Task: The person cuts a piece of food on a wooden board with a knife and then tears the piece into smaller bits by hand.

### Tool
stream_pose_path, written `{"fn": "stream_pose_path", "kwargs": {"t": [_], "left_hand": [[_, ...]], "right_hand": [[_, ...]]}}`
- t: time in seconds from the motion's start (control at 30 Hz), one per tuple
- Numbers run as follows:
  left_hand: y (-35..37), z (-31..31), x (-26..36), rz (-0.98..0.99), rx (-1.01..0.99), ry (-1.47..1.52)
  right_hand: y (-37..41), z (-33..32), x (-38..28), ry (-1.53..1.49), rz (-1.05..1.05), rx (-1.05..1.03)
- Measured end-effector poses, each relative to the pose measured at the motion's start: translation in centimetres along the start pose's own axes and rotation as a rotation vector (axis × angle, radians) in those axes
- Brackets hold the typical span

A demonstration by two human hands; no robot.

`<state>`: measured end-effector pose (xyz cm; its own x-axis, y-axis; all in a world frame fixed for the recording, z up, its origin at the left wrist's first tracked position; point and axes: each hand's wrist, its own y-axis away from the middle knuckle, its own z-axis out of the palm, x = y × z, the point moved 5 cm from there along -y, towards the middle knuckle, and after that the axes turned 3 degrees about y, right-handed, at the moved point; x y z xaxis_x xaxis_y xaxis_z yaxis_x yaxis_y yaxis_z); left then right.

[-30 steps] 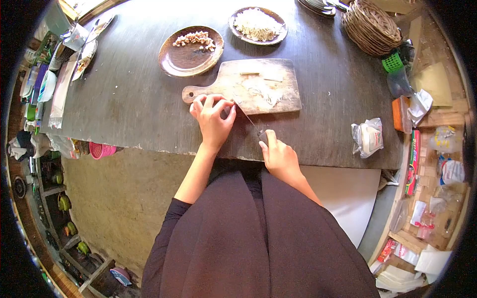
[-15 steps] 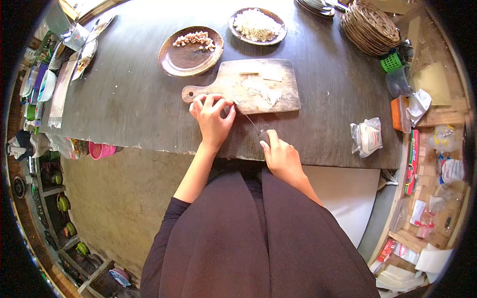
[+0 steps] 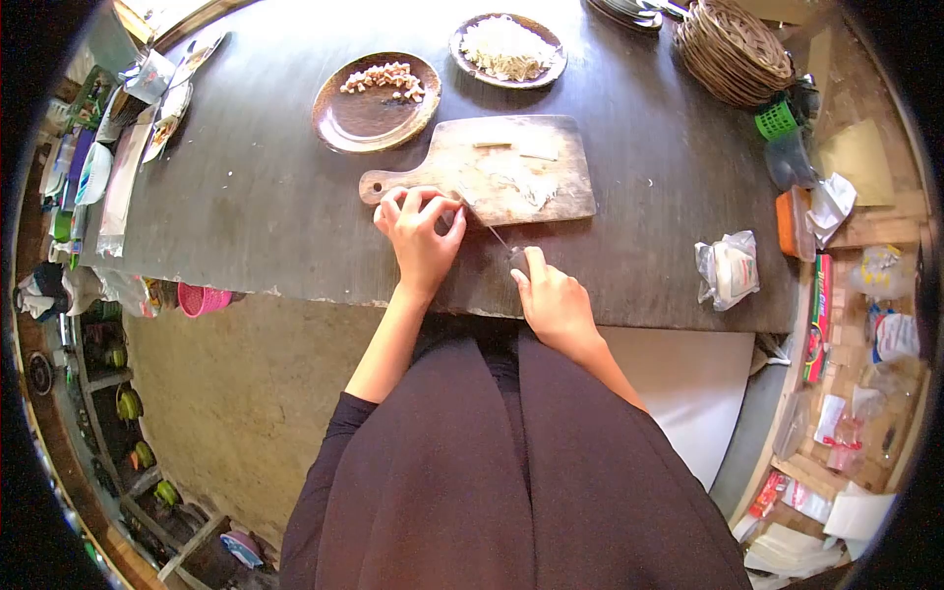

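Observation:
A wooden cutting board (image 3: 462, 147) with a handle lies on the dark table. On it are a loose heap of thin white shreds (image 3: 536, 187) and two pale strips (image 3: 539, 155). My right hand (image 3: 556, 300) is closed round the dark handle of a knife (image 3: 499, 236), whose blade points up and left to the board's near edge. My left hand (image 3: 423, 236) is at the board's lower left, fingers curled and thumb drawn in. Its fingertips are by the blade's tip; whatever they press on is too small or hidden to name.
Beyond the board stand a brown plate (image 3: 344, 123) with small diced pieces and another plate (image 3: 559, 69) heaped with pale shreds. A plastic-wrapped white package (image 3: 733, 273) lies at right. Woven wicker plates (image 3: 733, 54) are stacked at back right, and a green basket (image 3: 775, 122) is below them.
The right hand and knife have shifted very slightly, with the handle a little higher and further left. My left hand stays in place on the board.

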<state>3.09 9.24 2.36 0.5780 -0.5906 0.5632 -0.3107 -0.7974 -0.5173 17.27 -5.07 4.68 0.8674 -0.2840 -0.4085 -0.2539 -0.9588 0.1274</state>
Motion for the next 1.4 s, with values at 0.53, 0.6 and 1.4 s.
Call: {"fn": "stream_pose_path", "kwargs": {"t": [0.53, 0.6, 1.4], "left_hand": [[0.1, 0.0, -0.1, -0.006, 0.0, 0.012], [0.1, -0.1, -0.1, -0.01, -0.009, 0.017], [0.2, 0.0, -0.2, -0.01, -0.01, 0.025]], "right_hand": [[1.1, 0.1, 0.2, -0.07, -0.021, 0.019], [1.0, 0.3, 0.1, -0.054, -0.013, 0.018], [0.2, 0.7, -0.1, -0.029, -0.029, 0.047]]}}
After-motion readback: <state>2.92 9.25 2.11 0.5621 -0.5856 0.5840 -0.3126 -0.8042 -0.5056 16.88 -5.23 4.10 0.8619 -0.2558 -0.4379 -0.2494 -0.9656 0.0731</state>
